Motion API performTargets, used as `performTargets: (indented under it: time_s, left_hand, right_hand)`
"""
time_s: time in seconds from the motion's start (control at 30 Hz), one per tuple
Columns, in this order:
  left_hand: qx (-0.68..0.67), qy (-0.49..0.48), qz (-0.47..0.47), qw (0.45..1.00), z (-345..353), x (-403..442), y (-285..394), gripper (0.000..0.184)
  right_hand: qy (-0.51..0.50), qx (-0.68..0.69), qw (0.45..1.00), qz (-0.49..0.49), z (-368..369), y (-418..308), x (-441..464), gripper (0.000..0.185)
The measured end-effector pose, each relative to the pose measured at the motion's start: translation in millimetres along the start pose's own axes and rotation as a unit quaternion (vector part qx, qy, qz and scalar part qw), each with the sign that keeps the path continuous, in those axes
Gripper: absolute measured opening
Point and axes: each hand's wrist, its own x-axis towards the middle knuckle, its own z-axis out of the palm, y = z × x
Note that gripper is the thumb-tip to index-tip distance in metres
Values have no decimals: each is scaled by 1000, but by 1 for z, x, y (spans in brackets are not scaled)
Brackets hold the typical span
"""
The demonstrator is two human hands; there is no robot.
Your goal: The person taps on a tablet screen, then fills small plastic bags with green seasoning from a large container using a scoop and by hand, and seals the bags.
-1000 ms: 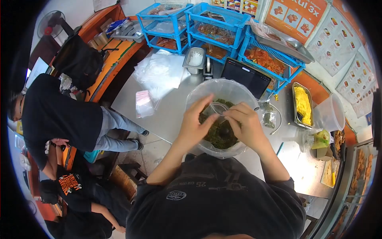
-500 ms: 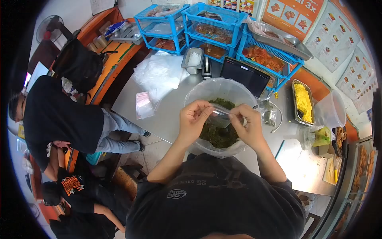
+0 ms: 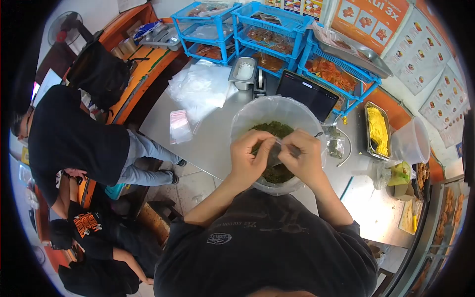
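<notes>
Currently, left grip (image 3: 250,156) and right grip (image 3: 303,154) both pinch the small clear bag (image 3: 273,157), held above green matter (image 3: 275,129) in the plastic tub (image 3: 242,116); on the worktop (image 3: 210,144), tablet (image 3: 308,96) at tub's one o'clock, pink-edged bags (image 3: 180,128) at nine o'clock

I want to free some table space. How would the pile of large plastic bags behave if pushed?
The large plastic bags look thin and translucent, so they would probably flop and crumple. Lying loosely overlapped, they may slide apart. The metal table under them looks smooth, so it likely gives little grip.
</notes>
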Motion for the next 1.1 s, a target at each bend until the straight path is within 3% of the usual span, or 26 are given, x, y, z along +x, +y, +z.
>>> performTargets:
  time_s: [0.07,0.1,0.2,0.3,0.4,0.47,0.57,0.63,0.73,0.87,0.97,1.07,1.1]
  left_hand:
    - [-43,68,-10,997,-7,2,-9,6]
    - [-141,100,-53,984,-11,3,-9,8]
    - [-180,91,-107,974,-32,14,-11,11]
    - [-238,-4,-152,959,-9,8,-1,12]
    - [-191,20,-159,969,-8,16,-7,13]
    - [2,124,-125,984,-34,29,-43,15]
    - [279,236,-97,926,-103,35,-143,13]
    - [434,247,-121,858,-145,20,-203,15]
    - [533,228,-181,795,-170,-4,-246,22]
    - [613,126,-138,768,-166,-19,-268,21]
    - [556,119,-213,794,-164,-12,-273,16]
    - [502,178,-210,820,-151,3,-260,15]
    - [399,207,-189,873,-146,17,-250,14]
  right_hand:
    - [20,-1,1000,11,-11,5,-2,6]
    - [28,0,1000,15,-17,10,-4,6]
    - [62,37,997,30,-32,26,-7,6]
    - [48,99,993,38,-12,-10,1,4]
    - [-21,66,996,50,-12,1,-1,3]
    - [12,50,996,76,-24,12,1,3]
    - [102,-24,990,99,-51,29,9,5]
    - [174,-67,979,85,-67,33,16,7]
    - [242,-49,968,40,-75,28,21,12]
    - [201,-47,977,48,-68,32,16,14]
    - [185,-40,981,51,-59,24,16,13]
    - [189,-26,980,55,-58,27,15,8]
    - [187,-30,981,52,-59,29,14,6]
